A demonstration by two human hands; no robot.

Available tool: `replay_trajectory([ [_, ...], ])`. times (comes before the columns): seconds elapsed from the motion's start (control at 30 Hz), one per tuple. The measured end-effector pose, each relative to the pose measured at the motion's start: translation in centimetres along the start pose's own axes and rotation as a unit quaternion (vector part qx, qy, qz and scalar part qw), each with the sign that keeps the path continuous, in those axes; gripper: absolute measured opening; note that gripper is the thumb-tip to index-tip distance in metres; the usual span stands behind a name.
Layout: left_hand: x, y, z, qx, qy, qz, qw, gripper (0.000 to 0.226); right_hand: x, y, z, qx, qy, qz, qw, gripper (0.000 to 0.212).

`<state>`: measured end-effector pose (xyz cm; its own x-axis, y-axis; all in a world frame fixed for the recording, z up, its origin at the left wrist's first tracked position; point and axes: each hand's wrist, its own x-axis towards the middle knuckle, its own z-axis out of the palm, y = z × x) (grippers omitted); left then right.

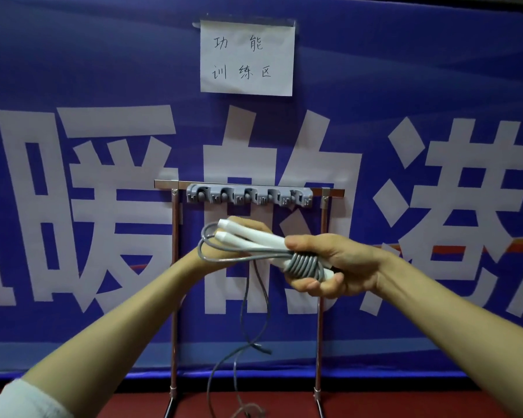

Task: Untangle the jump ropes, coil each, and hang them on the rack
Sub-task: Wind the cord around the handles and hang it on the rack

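Head view: the right hand [329,267] clamps the paired white plastic handles [254,236] of the grey-corded jump rope [304,265], thumb on top and fingers curled beneath the tight turns wound there. The left hand [245,226] sits behind the handle tips — its fingers are hidden, so I cannot tell their grip. Loose cord [245,312] hangs to the red floor [405,405], in front of the grey plastic hook rack [248,196]. Best to lay each new turn snug against the last — feeding slack without twists.

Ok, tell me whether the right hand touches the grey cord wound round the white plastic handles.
Touching. Head view: right hand grips the grey cord coiled round the white plastic handles.
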<state>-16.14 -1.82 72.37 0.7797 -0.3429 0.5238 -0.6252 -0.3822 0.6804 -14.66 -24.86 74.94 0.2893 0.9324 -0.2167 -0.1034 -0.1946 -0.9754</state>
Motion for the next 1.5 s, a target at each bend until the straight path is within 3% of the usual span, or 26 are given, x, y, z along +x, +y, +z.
replay_trajectory([
  [0.07,0.5,0.7,-0.7,0.022,-0.078,0.066,0.995,0.014,0.0,0.1,0.0,-0.009,-0.005,0.023,1.000,0.044],
  [0.2,1.9,2.4,-1.3,0.090,-0.108,0.078,0.987,0.017,0.7,0.9,0.3,-0.037,-0.007,0.069,0.997,0.045],
  [0.33,2.2,3.4,-1.7,0.188,-0.156,0.056,0.968,0.012,1.4,1.2,0.6,-0.180,0.058,0.101,0.977,0.038],
  [0.4,2.1,3.6,-1.8,0.266,-0.152,0.068,0.949,0.015,1.7,1.1,0.5,-0.256,0.104,0.106,0.955,0.051],
  [0.47,1.9,3.7,-1.7,0.336,-0.153,0.078,0.926,0.015,2.1,0.9,0.6,-0.382,0.177,0.092,0.902,0.057],
  [0.57,1.6,3.5,-1.5,0.366,-0.127,0.020,0.922,0.013,2.5,0.8,0.2,-0.583,0.295,0.031,0.756,0.044],
  [0.7,1.5,3.0,-0.7,0.261,-0.137,-0.126,0.947,0.025,3.2,1.0,-0.1,-0.695,0.388,-0.004,0.606,0.041],
  [0.8,1.4,2.7,-0.6,0.242,-0.164,-0.204,0.934,0.041,3.6,1.0,0.3,-0.741,0.395,-0.008,0.542,0.044],
  [0.97,1.1,2.3,-0.7,0.162,-0.181,-0.298,0.923,0.043,3.6,0.0,0.1,-0.793,0.398,0.002,0.462,0.039],
  [1.07,0.8,1.9,-0.7,0.175,-0.233,-0.338,0.895,0.046,3.5,-0.4,-0.2,-0.811,0.419,-0.012,0.408,0.041],
  [1.13,0.5,1.5,-0.6,0.141,-0.229,-0.295,0.917,0.034,3.2,-0.7,-0.4,-0.809,0.436,-0.031,0.393,0.040],
  [1.23,0.1,1.2,0.2,-0.082,-0.119,-0.228,0.963,0.014,3.2,-0.8,-0.5,-0.797,0.453,-0.048,0.397,0.039],
  [1.3,0.4,1.3,0.8,-0.231,-0.036,-0.238,0.943,0.028,3.5,-0.7,-0.6,-0.791,0.463,-0.051,0.397,0.040],
  [1.37,0.9,1.5,1.4,-0.302,0.007,-0.249,0.920,0.042,3.7,-0.6,-0.7,-0.788,0.472,-0.051,0.393,0.042],
  [1.43,1.1,1.8,1.9,-0.327,0.024,-0.244,0.913,0.033,3.7,-0.7,-0.8,-0.779,0.483,-0.048,0.398,0.044],
  [1.5,1.1,2.0,2.3,-0.338,0.041,-0.231,0.911,0.023,3.6,-0.7,-0.8,-0.751,0.494,-0.056,0.436,0.040],
])
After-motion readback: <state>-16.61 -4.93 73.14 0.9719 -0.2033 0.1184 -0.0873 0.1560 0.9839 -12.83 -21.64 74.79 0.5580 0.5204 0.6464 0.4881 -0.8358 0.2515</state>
